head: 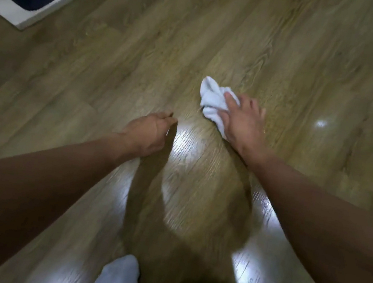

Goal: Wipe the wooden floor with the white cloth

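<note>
Forearms (pixel 28 190) nearest; right hand (pixel 244 123) presses white cloth (pixel 211 96) open-palmed; left hand (pixel 148 133) curled, seemingly empty grip.

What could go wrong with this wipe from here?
The crumpled white cloth is bunched, mostly ahead of the right hand, so it may slip out or miss patches. The glossy wooden floor looks slick; the propping left hand could slide.

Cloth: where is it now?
Head view, right of centre: the cloth lies bunched on the floor, partly under the right hand, right of the left hand.
</note>
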Demonstrator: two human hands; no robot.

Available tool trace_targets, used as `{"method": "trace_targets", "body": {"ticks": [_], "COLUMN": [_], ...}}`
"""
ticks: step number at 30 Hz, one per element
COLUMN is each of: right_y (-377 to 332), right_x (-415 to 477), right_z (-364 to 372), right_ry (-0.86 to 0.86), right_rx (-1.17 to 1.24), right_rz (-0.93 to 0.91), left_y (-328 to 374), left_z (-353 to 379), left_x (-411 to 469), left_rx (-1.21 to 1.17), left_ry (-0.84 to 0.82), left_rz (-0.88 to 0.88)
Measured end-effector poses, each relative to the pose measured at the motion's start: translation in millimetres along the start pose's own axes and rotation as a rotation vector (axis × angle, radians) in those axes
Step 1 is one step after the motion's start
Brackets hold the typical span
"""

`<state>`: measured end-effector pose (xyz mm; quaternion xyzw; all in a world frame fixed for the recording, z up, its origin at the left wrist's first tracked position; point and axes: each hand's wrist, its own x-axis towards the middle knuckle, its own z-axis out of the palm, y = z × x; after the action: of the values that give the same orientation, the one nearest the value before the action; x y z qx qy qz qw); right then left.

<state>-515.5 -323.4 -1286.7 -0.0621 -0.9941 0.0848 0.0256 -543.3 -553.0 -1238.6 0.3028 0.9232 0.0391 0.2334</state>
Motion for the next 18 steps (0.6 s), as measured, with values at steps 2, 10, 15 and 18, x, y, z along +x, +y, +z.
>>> {"method": "trace_targets", "body": {"ticks": [2,10,15,18], "right_y": [-20,4,38,-2], "right_x": [-9,-56,46,38], "right_z": [5,0,-6,4], "right_ry": [0.001,-0.018,0.092,0.079], "right_rx": [-0.018,0.124,0.231,0.135], "right_rz": [0.032,-0.499,0.139,0.125], "left_y": [4,17,24,27], "left_z": [1,8,4,-2], "left_x": [4,31,40,45], "left_rx": [0.007,0.038,0.235,0.219], "left_ry": [0.094,0.148,0.086,0.192], "left_rz": [-0.008,-0.016,-0.033,0.015]}}
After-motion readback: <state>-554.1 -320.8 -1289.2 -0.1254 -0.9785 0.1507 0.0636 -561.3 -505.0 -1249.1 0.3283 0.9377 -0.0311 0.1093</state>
